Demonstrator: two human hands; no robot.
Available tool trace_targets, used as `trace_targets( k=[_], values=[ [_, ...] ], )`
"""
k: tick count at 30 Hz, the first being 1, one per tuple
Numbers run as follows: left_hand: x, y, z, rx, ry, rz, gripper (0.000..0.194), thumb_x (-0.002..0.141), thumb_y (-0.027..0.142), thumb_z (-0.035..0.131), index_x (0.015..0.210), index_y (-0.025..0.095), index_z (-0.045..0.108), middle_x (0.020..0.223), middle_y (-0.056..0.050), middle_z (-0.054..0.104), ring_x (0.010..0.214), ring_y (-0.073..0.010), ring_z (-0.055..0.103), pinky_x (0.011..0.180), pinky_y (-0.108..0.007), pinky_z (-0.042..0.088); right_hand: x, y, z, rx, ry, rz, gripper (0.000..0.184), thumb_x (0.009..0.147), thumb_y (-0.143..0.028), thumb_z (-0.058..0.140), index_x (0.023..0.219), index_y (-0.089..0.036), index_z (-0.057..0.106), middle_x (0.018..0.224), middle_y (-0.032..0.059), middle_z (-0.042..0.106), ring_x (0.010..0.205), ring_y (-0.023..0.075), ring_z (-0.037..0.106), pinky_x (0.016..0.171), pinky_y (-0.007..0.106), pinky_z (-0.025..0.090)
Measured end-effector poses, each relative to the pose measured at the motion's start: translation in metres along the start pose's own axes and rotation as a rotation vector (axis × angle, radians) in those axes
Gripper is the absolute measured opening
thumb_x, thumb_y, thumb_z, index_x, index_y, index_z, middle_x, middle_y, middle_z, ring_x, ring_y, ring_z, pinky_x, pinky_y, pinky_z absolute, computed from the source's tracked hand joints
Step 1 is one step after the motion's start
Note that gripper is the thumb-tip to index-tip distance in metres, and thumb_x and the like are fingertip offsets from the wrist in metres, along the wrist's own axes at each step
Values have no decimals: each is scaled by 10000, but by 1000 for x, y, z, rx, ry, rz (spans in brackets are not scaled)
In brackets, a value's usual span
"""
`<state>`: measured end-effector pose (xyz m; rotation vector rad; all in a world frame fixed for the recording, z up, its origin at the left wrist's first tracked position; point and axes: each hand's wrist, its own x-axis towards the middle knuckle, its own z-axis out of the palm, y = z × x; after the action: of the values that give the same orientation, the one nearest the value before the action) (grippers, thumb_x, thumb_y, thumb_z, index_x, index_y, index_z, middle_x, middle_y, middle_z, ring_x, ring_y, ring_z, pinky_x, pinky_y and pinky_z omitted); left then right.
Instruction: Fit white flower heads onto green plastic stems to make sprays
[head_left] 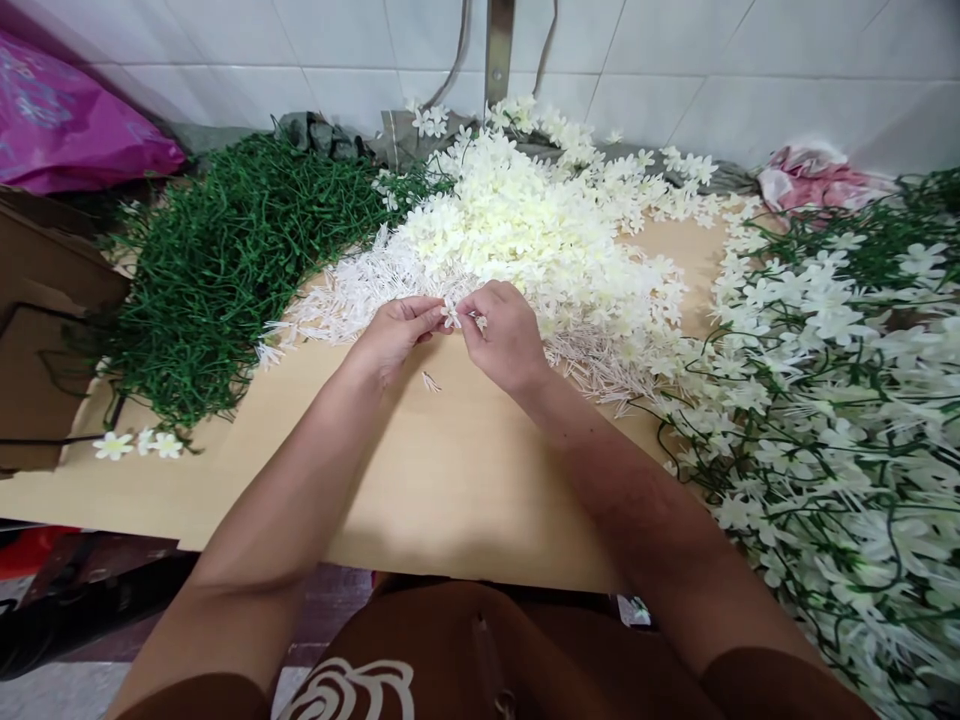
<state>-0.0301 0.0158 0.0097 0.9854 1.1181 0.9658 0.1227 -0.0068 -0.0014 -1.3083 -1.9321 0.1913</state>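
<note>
Between my two hands, over the near edge of the heaps, is a small white artificial flower (pixel 450 313). My left hand (pixel 401 330) pinches it from the left with thumb and forefinger. From the right, my right hand (pixel 504 330) closes its fingertips at the same flower; whatever else they grip is too small to tell. Just beyond lie a heap of loose white blossoms (pixel 517 215) and a spread of thin white stamen sticks (pixel 352 285). One little stamen piece (pixel 430 382) rests on the tabletop below my left hand.
Green plastic stems (pixel 217 260) are heaped at left, beside a cardboard box (pixel 45 320). Finished-looking flower sprays (pixel 840 420) cover the right side. A pink bag (pixel 75 120) and a stained cloth (pixel 817 180) lie near the tiled wall (pixel 660 60). Brown board (pixel 465 490) covers the table.
</note>
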Motion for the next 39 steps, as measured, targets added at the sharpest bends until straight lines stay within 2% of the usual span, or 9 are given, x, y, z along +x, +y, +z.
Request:
trace_targets(
  k=[3, 8, 12, 16, 21, 25, 28, 33, 39],
  values=[
    [0, 0, 0, -4, 12, -3, 287, 470, 251, 897, 647, 157, 692, 592, 20, 663, 577, -81, 585, 578, -195, 434, 0, 0, 1, -32, -20, -7, 136, 837, -131, 454, 760, -203, 538, 828, 80, 601, 849, 226, 521, 807, 377, 432],
    [1, 1, 2, 77, 26, 55, 242, 517, 216, 864, 652, 153, 673, 618, 34, 649, 583, -69, 560, 636, -213, 457, -2, -1, 4, -89, -26, -12, 149, 865, -150, 426, 768, -200, 528, 825, 89, 580, 855, 238, 507, 807, 393, 420],
    [1, 0, 2, 86, 4, 65, 219, 535, 188, 849, 672, 148, 684, 652, 28, 655, 602, -65, 550, 667, -224, 462, -3, -1, 6, -61, -12, -24, 125, 845, -149, 455, 757, -211, 517, 820, 77, 589, 852, 230, 514, 803, 382, 426],
    [1, -3, 0, -33, -60, -21, 264, 516, 196, 874, 685, 142, 679, 635, 18, 650, 585, -64, 558, 612, -209, 448, -3, 2, 7, 124, -9, 37, 99, 817, -149, 517, 743, -215, 520, 810, 51, 612, 824, 197, 543, 797, 349, 448],
    [3, -5, -6, -150, -96, -78, 309, 488, 195, 890, 698, 143, 671, 604, 21, 635, 561, -69, 574, 591, -209, 457, -2, -1, 5, 438, -12, 233, 51, 819, -220, 590, 778, -222, 561, 792, 0, 635, 734, 141, 564, 745, 304, 472],
    [3, -2, -7, -167, -99, -79, 265, 541, 158, 859, 708, 143, 654, 609, 23, 633, 563, -73, 585, 618, -225, 480, -2, -5, 4, 506, -3, 283, 63, 816, -215, 608, 759, -219, 582, 773, -5, 641, 718, 132, 572, 735, 296, 478],
    [1, -1, -4, -187, -105, -78, 258, 568, 121, 841, 731, 138, 641, 605, 32, 624, 557, -67, 587, 618, -215, 490, -3, -3, 6, 433, 28, 206, 77, 826, -208, 596, 750, -220, 585, 813, 15, 646, 795, 154, 583, 778, 313, 487],
    [-2, -3, -1, -210, -126, -79, 320, 527, 118, 861, 747, 134, 628, 615, 34, 634, 551, -61, 586, 587, -188, 485, -4, 7, 12, 328, 137, 9, 82, 822, -216, 607, 747, -224, 574, 908, 43, 641, 950, 193, 584, 904, 382, 477],
    [-5, 7, -4, -31, -120, -9, 353, 535, 214, 867, 788, 140, 633, 597, 31, 625, 544, -69, 569, 546, -182, 436, -3, 10, 11, 437, 83, -96, 87, 847, -235, 574, 768, -220, 542, 868, 16, 629, 834, 142, 606, 724, 296, 511]
  ],
)
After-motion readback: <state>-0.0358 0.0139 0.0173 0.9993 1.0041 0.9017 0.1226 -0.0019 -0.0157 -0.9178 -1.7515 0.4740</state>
